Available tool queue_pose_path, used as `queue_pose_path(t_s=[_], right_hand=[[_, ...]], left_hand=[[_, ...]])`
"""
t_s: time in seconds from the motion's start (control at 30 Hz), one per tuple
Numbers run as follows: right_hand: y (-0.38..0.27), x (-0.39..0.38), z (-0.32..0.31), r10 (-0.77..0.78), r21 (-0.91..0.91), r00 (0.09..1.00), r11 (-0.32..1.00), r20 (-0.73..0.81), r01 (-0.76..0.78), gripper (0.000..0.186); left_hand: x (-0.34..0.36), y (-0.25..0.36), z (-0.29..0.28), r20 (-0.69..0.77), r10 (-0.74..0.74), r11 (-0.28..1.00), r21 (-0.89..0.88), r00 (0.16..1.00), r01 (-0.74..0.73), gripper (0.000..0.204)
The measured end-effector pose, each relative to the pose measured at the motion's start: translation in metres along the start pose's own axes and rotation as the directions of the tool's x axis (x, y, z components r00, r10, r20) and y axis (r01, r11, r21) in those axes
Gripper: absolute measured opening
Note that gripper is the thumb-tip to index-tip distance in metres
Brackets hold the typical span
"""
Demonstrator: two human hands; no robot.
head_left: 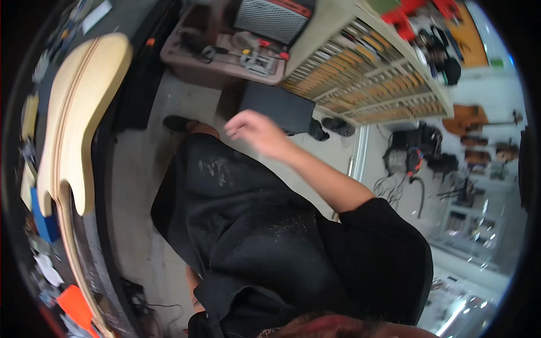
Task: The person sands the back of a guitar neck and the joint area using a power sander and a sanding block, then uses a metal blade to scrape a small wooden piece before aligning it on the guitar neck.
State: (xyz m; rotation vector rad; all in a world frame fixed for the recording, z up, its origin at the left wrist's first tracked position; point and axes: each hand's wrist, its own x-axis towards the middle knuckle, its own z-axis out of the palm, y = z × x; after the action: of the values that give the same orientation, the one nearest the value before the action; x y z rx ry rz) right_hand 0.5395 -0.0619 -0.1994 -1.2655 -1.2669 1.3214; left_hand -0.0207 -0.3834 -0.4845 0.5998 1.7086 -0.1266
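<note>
My right hand (256, 133) hangs in mid-air in front of my black apron (253, 208), over the floor. Its fingers are loosely bent and a little blurred, with nothing visible in them. Of my left arm only a sliver of skin shows beside the apron; the left hand is out of sight. An unfinished pale-wood electric guitar (76, 107) with dark stripes down its middle lies on the dark workbench (104, 225) to the left. Its long neck (73, 248) runs toward the lower edge. Neither hand touches it.
A brown cart (191, 70) carrying tools and a grey-fronted amplifier (273, 19) stands ahead. Beside it are a dark box (276, 104) and a shelf rack (366, 67) full of wood pieces. Cables (389, 188) lie on the right; guitars (465, 121) hang beyond.
</note>
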Motion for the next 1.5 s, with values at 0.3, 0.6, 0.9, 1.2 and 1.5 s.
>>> queue_pose_path(t_s=[0.3, 0.6, 0.9, 1.2, 1.5], right_hand=[[-0.009, -0.050, -0.327, 0.131, 0.364, 0.562, 0.872, -0.817, 0.326, 0.027], [0.008, -0.028, -0.354, 0.154, 0.606, 0.672, 0.607, -0.724, 0.514, 0.021], [-0.086, -0.116, -0.283, 0.057, -0.071, 0.755, 0.988, -0.654, -0.136, 0.016], [-0.096, -0.031, -0.390, -0.202, -0.916, 0.950, 0.371, -0.238, -0.150, 0.026], [-0.107, -0.023, -0.389, -0.190, -0.862, 0.952, 0.492, -0.241, -0.120, 0.029]], left_hand=[[-0.073, 0.312, -0.126, -0.312, 0.648, 0.718, 0.554, 0.695, -0.421, 0.024], [-0.277, 0.526, 0.061, -0.014, 0.970, 0.188, 0.674, 0.242, -0.715, 0.020], [-0.300, 0.551, 0.130, 0.110, 0.991, 0.010, 0.534, 0.082, -0.845, 0.020], [-0.309, 0.551, 0.136, 0.208, 0.978, -0.089, 0.493, 0.018, -0.865, 0.025], [-0.304, 0.536, 0.125, 0.226, 0.972, -0.049, 0.462, 0.065, -0.885, 0.026]])
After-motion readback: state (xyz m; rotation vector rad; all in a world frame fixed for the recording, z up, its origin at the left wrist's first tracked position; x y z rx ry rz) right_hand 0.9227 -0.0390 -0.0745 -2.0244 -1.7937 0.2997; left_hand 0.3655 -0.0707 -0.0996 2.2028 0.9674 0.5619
